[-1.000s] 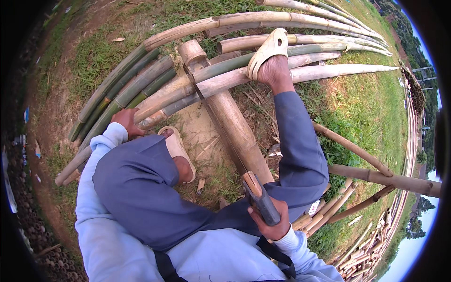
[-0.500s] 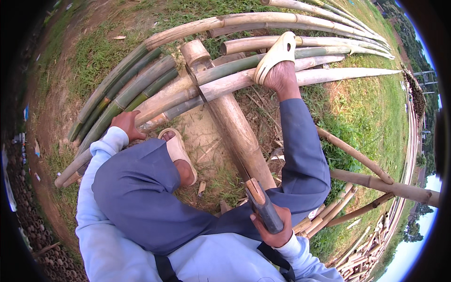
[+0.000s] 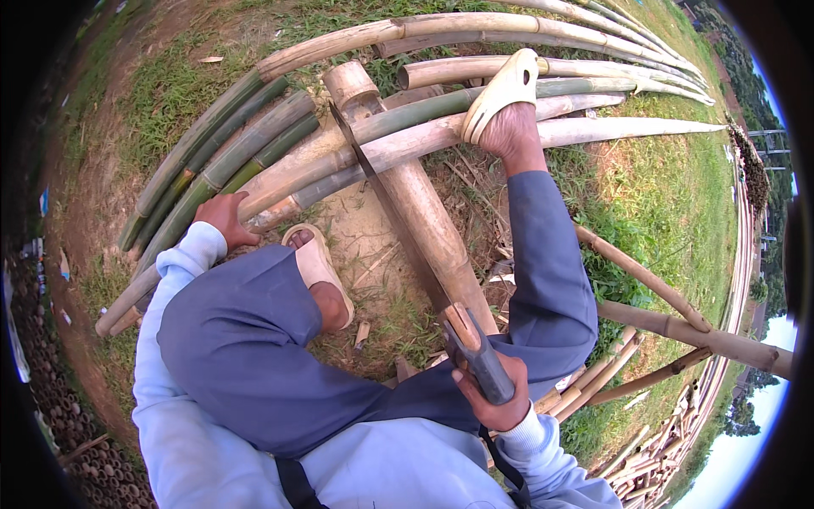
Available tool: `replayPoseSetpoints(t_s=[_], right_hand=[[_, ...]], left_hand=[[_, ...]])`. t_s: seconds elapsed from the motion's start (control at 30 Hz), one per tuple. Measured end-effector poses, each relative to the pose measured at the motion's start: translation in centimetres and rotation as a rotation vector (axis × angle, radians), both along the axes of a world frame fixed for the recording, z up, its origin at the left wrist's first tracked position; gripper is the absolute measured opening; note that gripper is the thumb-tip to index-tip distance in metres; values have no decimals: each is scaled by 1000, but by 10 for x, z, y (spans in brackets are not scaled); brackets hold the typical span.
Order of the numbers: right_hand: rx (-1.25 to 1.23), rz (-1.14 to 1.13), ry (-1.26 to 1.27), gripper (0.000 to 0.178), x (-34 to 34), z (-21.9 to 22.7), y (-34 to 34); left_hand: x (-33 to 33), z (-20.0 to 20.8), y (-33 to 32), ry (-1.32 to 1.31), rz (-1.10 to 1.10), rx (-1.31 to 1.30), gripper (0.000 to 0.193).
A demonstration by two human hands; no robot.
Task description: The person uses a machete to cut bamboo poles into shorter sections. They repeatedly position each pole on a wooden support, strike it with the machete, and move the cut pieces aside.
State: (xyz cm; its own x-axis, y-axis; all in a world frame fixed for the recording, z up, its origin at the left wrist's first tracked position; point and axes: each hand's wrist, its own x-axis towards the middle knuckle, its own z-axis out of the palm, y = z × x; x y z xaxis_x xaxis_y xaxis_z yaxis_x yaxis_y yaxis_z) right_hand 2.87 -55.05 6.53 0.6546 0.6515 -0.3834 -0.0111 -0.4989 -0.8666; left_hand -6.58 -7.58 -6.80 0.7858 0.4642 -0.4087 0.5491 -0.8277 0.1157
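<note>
My right hand (image 3: 502,397) is closed round the dark handle of a hand saw (image 3: 397,219). Its long blade slants away from me and lies across two bamboo poles side by side, one greenish and one pale (image 3: 397,151). Beneath them a thick bamboo log (image 3: 424,222) runs toward me as a support. At the left, my left hand (image 3: 224,219) grips a bamboo pole (image 3: 275,188), fingers curled over it. My right foot, in a cream clog (image 3: 502,95), presses on the poles beyond the blade. How deep the teeth sit is too small to tell.
Green bamboo poles (image 3: 222,161) lie beside my left hand, with longer poles (image 3: 475,32) farther off. My left foot in a clog (image 3: 315,261) stands on sawdust-covered ground. At the right is a bamboo pole frame (image 3: 678,329); cut bamboo (image 3: 110,471) is piled at lower left.
The saw and my right hand have moved a little away from me, up along the blade's line. My left hand keeps its hold on the pole.
</note>
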Motion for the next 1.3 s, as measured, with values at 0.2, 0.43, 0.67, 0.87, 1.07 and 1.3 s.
replayPoseSetpoints(t_s=[0.2, 0.43, 0.67, 0.87, 1.07, 1.3], right_hand=[[111, -2, -135, 16, 38, -42, 76], [37, 7, -91, 44, -12, 13, -12], [89, 29, -154, 16, 51, -50, 87], [47, -49, -9, 30, -10, 7, -21], [79, -42, -125, 18, 36, -37, 54], [45, -15, -55, 24, -3, 0, -6]], left_hand=[[9, -2, 0, 28, 7, -47, 94], [3, 2, -2, 36, 11, 5, 94], [6, -6, 3, -17, 1, -1, 94], [7, 2, -7, 73, 34, -1, 94], [13, -5, -2, -25, -10, -1, 95], [2, 1, -3, -11, 12, 9, 89]])
